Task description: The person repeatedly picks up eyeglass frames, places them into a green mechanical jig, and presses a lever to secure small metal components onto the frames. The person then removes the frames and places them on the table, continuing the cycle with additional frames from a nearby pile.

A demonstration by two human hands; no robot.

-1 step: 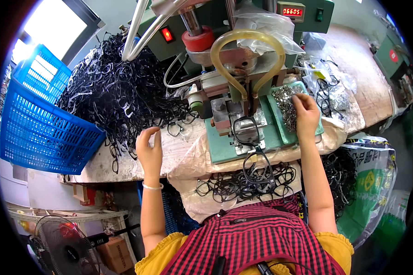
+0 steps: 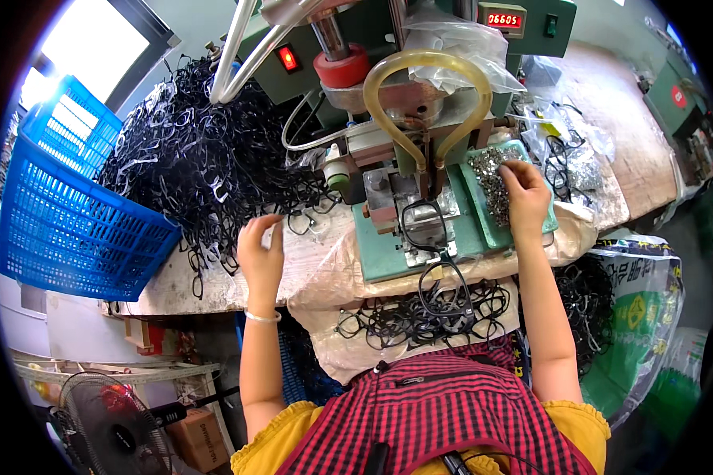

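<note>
My right hand (image 2: 525,196) reaches over a green tray (image 2: 474,207) filled with tiny silvery metal parts (image 2: 493,186). Its thumb and forefinger pinch together at the pile; whatever lies between the tips is hidden. Above the bench, my left hand (image 2: 260,257) hovers with loosely bent fingers, the thumb apart from them and nothing visible in it. Close beyond it are loose dark eyeglass frames (image 2: 299,222). Between my hands, one black eyeglass frame (image 2: 444,289) sits tilted at the press fixture (image 2: 424,231), one rim over the metal block and the other hanging toward me.
A press with a red collar (image 2: 343,70) and a curved yellowish hose (image 2: 428,59) rises in the middle. A large heap of dark frames (image 2: 214,150) and a blue basket (image 2: 87,226) stand left. More frames (image 2: 388,321) lie on cloth before me. A fan (image 2: 115,427) stands lower left.
Both hands have shifted very slightly; the right fingertips sit a little farther left over the metal parts. The eyeglass frame at the press stays where it was.
</note>
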